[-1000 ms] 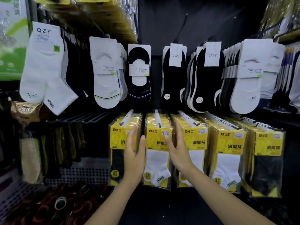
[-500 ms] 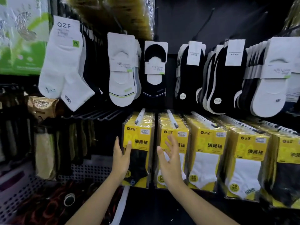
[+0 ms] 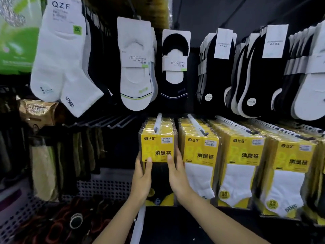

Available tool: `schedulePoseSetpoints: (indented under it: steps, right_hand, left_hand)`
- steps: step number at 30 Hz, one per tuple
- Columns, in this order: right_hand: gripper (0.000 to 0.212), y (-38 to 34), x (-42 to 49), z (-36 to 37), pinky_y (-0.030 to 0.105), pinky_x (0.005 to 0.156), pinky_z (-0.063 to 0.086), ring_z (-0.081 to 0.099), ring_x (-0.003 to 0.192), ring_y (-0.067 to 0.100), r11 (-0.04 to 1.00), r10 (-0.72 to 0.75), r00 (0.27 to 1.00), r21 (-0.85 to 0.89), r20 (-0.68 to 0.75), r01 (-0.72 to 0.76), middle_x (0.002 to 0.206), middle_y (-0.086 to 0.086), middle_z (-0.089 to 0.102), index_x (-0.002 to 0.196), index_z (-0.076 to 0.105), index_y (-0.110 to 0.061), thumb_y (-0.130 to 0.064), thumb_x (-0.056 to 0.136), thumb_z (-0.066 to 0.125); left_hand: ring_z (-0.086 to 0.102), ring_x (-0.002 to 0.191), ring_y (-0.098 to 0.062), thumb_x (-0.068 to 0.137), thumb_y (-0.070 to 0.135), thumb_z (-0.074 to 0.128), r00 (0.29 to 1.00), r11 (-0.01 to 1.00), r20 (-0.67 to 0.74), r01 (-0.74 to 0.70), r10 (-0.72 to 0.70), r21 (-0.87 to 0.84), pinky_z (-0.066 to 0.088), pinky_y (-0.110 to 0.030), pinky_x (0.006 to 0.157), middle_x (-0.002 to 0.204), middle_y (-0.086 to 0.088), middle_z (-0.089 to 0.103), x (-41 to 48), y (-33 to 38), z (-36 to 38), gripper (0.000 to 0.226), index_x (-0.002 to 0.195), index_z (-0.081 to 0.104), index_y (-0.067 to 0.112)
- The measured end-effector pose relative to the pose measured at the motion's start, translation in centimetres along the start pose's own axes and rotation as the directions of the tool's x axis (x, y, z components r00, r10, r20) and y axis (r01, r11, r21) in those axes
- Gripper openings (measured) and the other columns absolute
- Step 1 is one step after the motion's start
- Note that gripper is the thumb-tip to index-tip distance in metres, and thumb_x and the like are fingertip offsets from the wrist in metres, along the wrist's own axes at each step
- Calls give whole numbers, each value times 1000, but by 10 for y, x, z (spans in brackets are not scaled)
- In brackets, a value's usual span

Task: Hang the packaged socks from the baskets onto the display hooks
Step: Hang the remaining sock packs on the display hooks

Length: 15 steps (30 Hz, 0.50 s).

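A dark shop display wall (image 3: 207, 13) carries rows of hanging socks (image 3: 135, 81). The yellow-carded plastic pack of black socks (image 3: 158, 148) sits between the left hand (image 3: 141, 178) and the right hand (image 3: 177, 176). Both hands grip its sides with thumbs on its front. It hangs on a white display hook (image 3: 157, 121) above the hands.

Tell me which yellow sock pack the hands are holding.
The leftmost yellow pack, the one showing black socks; left hand and right hand hold its sides.

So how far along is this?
Done: rows of yellow packs hang to the right. In hand: the left hand and right hand grip the black-sock pack on its hook. Left: bare hooks beside it, and a basket holding dark goods, suggest more remains.
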State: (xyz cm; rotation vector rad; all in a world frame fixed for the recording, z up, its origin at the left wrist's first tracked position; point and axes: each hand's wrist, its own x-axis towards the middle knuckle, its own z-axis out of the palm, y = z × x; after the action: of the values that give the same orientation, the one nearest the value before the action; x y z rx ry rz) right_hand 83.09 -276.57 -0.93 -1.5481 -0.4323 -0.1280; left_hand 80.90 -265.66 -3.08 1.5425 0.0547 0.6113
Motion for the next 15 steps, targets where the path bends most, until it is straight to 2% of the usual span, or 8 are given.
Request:
schedulePoseSetpoints:
  steps: [2,5,9,13,15]
  right_hand:
    - [57,5,-1,-1,32,118,23,23,142,5,1000,-12,1000,-2,6,12,155,-12,25,152,14,-29,-38,100,36]
    - [57,7,1,1,23,113,23,24,141,5,1000,-5,1000,-28,-12,4,154,-11,26,152,15,-29,-38,100,36]
    - [56,4,3,6,19,108,21,22,143,9,997,15,998,-68,-62,-19,155,-8,26,152,17,-26,-37,101,37]
    - [58,-5,-11,-2,18,106,21,21,143,10,993,96,995,-65,-2,-96,156,-7,24,152,16,-24,-39,100,37]
    - [58,-17,-27,-10,18,107,21,20,143,8,992,117,991,-63,64,-113,157,-8,22,152,15,-26,-39,100,37]
  left_hand:
    - [44,120,2,85,54,40,1000,1000,-5,-9,9,7,38,-6,81,131,19,48,-3,-2,1,65,145,28,32]
    - [45,117,5,90,48,40,1000,999,-17,-23,24,29,36,-3,80,126,22,48,0,-1,2,59,146,25,32]
    - [44,105,19,96,38,41,999,997,-18,-34,35,73,36,-1,81,123,25,47,2,2,4,55,146,23,29]
    - [45,124,-1,92,43,45,1000,999,-26,-10,11,53,38,-14,98,135,15,48,-13,-1,-4,58,146,28,27]
    - [46,121,1,92,42,45,1000,999,0,-8,8,34,40,-6,87,129,22,50,-27,-3,-7,50,140,36,32]
